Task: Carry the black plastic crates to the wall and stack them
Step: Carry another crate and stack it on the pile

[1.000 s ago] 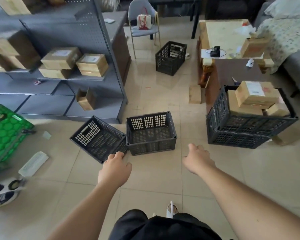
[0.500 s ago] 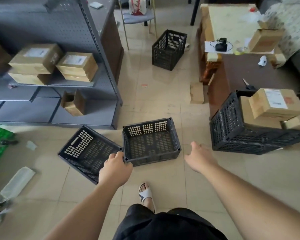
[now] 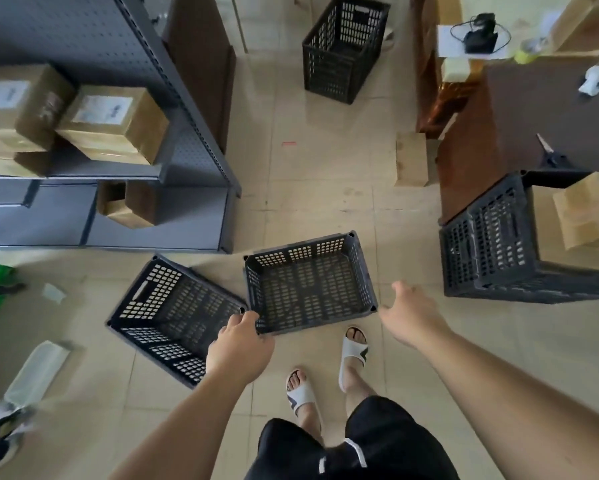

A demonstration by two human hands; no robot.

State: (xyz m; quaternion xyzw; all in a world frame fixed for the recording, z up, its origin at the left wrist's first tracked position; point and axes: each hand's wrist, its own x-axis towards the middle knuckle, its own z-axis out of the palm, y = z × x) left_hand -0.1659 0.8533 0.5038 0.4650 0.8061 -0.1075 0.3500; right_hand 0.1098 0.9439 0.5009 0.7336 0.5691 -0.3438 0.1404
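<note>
Matching curled left hand (image 3: 239,348) at near-left corner of empty crate (image 3: 308,292) (hold unclear), set spread right hand (image 3: 410,315) on near-right corner, lift level.

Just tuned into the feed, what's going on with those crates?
A person stands over two empty black crates on the tiled floor. The left hand is on the near left corner of the upright crate; whether it grips is unclear. The right hand is open beside the near right corner, not touching. The tilted crate lies just left. Nothing is lifted or stacked yet. A crate of boxes sits right, and a far crate beyond.
</note>
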